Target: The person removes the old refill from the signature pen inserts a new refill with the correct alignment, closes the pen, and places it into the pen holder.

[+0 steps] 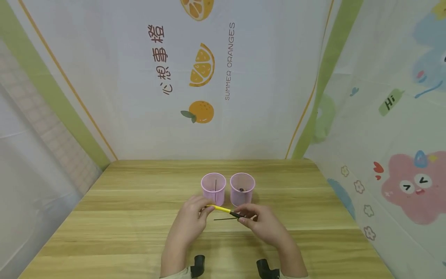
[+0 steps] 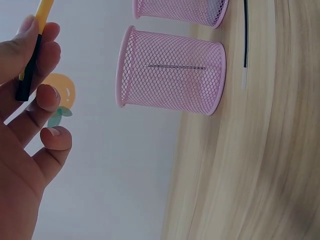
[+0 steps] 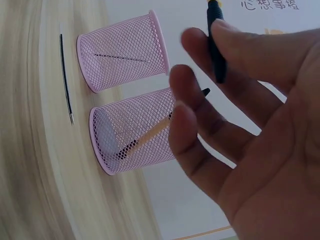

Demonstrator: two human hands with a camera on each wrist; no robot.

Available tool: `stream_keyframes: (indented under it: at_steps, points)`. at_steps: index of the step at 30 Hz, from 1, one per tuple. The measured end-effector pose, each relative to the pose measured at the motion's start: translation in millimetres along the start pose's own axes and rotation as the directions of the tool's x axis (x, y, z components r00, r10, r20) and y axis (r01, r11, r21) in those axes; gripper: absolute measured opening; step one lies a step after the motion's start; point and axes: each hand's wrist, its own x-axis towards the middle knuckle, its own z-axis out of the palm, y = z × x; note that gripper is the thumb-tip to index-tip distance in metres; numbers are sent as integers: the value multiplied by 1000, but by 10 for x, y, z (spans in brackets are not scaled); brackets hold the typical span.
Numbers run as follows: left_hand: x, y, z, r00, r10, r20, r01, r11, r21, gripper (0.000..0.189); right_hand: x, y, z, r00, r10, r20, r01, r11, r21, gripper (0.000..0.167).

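A yellow and black pen [image 1: 223,209] is held level between both hands above the table. My left hand [image 1: 191,216] pinches its left end between thumb and fingers. At the black grip section, my right hand [image 1: 265,225] pinches it with thumb and index finger, the other fingers loosely bent in the right wrist view. Below the pen, a thin dark pen refill [image 3: 65,77] with a pale end lies on the table.
Two pink mesh pen cups stand side by side just beyond the hands. The left cup [image 1: 207,189] contains a thin dark refill [image 2: 175,66]; inside the right cup [image 1: 240,200] leans a yellow and black pen [image 3: 151,132]. A printed curtain [image 1: 261,128] hangs behind the wooden table [image 1: 139,217].
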Motion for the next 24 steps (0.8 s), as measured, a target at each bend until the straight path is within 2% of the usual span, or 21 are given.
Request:
stream_keyframes:
  at_steps: [3, 12, 18, 24]
  points:
    - [-3, 5, -5, 1000, -1, 0, 1, 1000, 3, 8, -13, -14, -3, 1000, -9, 1, 9, 999, -37, 20]
    - [-17, 3, -59, 999, -42, -10, 42, 999, 11, 9, -17, 14, -19, 991, 36, -126, -40, 999, -29, 22]
    - [-31, -47, -121, 998, -26, -56, 27, 999, 28, 11, -11, 49, -58, 983, 71, -168, -76, 997, -25, 24]
    - [-30, -81, -157, 998, -30, -54, 30, 999, 9, 9, -7, 63, -96, 976, 88, -198, -98, 994, -39, 25]
